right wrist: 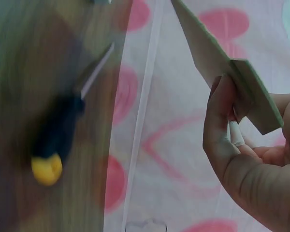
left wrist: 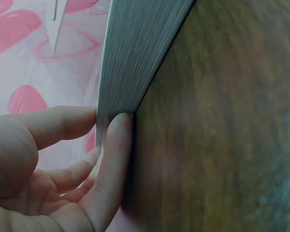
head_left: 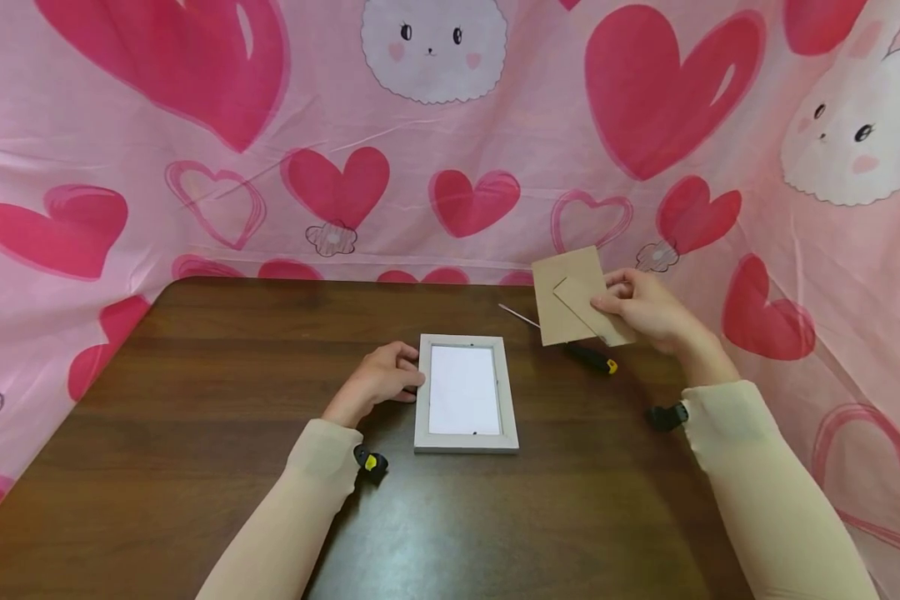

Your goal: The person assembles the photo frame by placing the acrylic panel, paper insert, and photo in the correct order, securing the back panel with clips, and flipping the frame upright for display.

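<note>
A pale grey frame (head_left: 511, 392) with a white sheet (head_left: 463, 390) inside its opening lies flat on the wooden table. At its left edge is the left hand (head_left: 378, 379); in the left wrist view that hand's (left wrist: 72, 169) thumb and fingertips touch the frame's side (left wrist: 135, 43). The right hand (head_left: 656, 312) pinches a brown backing board (head_left: 562, 292) with a folded stand flap, held up right of the frame. The right wrist view shows the board (right wrist: 208, 53) edge-on between the thumb and fingers of the right hand (right wrist: 246, 164).
A screwdriver (head_left: 592, 358) with a black and yellow handle lies on the table (head_left: 217, 400) below the raised board, its shaft partly hidden in the head view. Pink heart-patterned cloth (head_left: 487, 125) hangs behind the table and along its sides.
</note>
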